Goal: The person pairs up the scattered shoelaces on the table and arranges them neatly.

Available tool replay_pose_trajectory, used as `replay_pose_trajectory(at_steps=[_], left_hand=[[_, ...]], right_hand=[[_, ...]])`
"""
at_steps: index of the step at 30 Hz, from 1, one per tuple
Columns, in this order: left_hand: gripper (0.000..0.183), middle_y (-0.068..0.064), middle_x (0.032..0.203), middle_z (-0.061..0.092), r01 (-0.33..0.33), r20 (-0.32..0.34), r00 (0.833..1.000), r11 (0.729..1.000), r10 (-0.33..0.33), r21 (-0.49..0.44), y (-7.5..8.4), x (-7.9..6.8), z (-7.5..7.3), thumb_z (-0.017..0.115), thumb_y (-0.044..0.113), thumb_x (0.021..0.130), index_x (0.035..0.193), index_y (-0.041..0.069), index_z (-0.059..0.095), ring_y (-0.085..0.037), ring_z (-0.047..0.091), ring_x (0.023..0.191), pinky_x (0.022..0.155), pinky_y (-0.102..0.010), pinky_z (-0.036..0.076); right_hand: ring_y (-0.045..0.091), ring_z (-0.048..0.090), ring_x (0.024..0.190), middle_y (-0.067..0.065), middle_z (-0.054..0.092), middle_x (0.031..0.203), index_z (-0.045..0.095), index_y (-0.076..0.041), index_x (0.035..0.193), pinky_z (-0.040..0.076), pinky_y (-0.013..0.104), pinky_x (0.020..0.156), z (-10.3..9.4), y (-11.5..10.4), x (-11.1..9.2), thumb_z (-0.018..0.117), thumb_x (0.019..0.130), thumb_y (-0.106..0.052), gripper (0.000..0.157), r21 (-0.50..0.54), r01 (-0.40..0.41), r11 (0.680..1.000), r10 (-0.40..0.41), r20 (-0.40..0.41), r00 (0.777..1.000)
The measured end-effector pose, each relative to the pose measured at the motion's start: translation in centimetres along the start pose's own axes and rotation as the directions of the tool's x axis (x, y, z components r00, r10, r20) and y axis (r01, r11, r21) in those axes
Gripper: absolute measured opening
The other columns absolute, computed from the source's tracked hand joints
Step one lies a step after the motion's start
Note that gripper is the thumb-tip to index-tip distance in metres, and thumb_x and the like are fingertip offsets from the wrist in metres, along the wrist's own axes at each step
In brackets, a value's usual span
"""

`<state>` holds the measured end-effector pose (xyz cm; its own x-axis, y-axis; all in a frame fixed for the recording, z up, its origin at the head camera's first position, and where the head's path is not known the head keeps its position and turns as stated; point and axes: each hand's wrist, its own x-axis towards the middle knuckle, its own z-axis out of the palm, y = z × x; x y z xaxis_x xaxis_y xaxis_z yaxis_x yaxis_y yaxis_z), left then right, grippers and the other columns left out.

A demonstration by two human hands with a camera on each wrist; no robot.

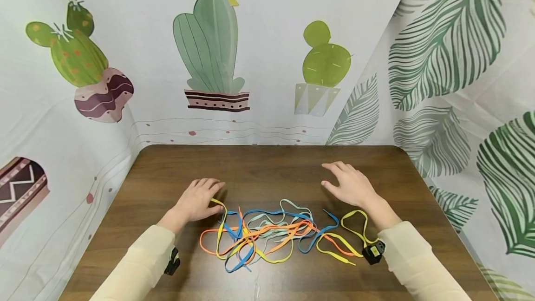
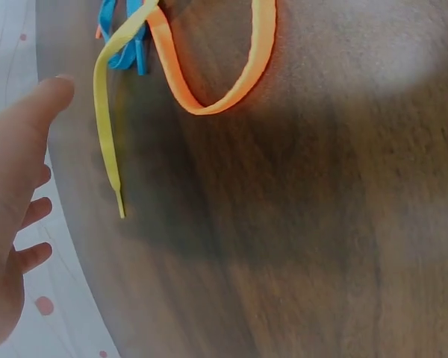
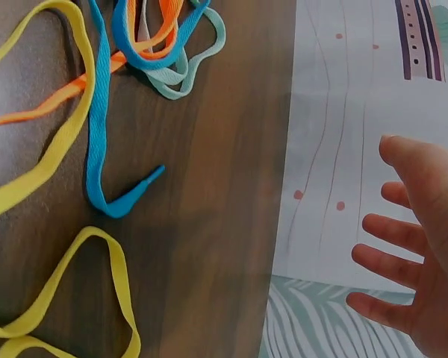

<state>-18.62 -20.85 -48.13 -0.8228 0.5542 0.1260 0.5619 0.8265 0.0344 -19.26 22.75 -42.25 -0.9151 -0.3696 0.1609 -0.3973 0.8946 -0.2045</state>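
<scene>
On the counter (image 1: 271, 166), the tangled laces (image 1: 271, 228) lie nearest; a little farther, at both sides, the left hand (image 1: 196, 200) and right hand (image 1: 351, 186) hold nothing, thumbs apart from fingers. It seems best to draw one loose end slowly, so no loop tightens.

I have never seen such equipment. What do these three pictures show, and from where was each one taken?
No robot is here: these are a person's bare left hand and right hand. The wide picture comes from a camera worn on the head, looking forward and down. The others come from a camera on each wrist, probably the small black boxes by the sleeves. On the brown table lies a loose tangle of flat laces: yellow, orange, blue and pale green. Neither hand holds anything. One yellow end looks close to the left fingers, but the left wrist picture shows its tip free.
</scene>
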Motion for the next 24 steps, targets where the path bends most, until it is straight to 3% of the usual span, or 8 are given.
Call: replay_pose_trajectory(at_steps=[12, 24], left_hand=[[0.047, -0.007, 0.105, 0.056, -0.045, 0.028, 0.999, 0.998, 0.044, 0.050, 0.2, 0.0, 0.8, 0.070, 0.040, 0.075, 0.110, 0.010, 0.063, -0.028, 0.053, 0.100, 0.089, -0.048, 0.041], [0.026, -0.004, 0.094, 0.057, -0.024, 0.063, 0.998, 0.997, 0.020, 0.071, 0.2, -0.1, 1.8, 0.073, 0.028, 0.074, 0.093, 0.013, 0.064, -0.023, 0.053, 0.086, 0.078, -0.043, 0.044]], right_hand=[[0.031, 0.056, 0.104, 0.009, 0.060, 0.114, 0.059, -0.014, 0.121, 0.047, 0.050, 0.078, 0.6, -1.0, 0.0, 0.062, 0.084, -0.038, 0.044, 0.004, 0.055, 0.998, -0.055, -0.022, 0.998], [0.025, 0.060, 0.094, 0.004, 0.063, 0.102, 0.062, -0.013, 0.116, 0.049, 0.044, 0.075, 1.3, -2.0, 0.1, 0.063, 0.084, -0.036, 0.040, 0.039, 0.086, 0.996, -0.085, -0.024, 0.996]])
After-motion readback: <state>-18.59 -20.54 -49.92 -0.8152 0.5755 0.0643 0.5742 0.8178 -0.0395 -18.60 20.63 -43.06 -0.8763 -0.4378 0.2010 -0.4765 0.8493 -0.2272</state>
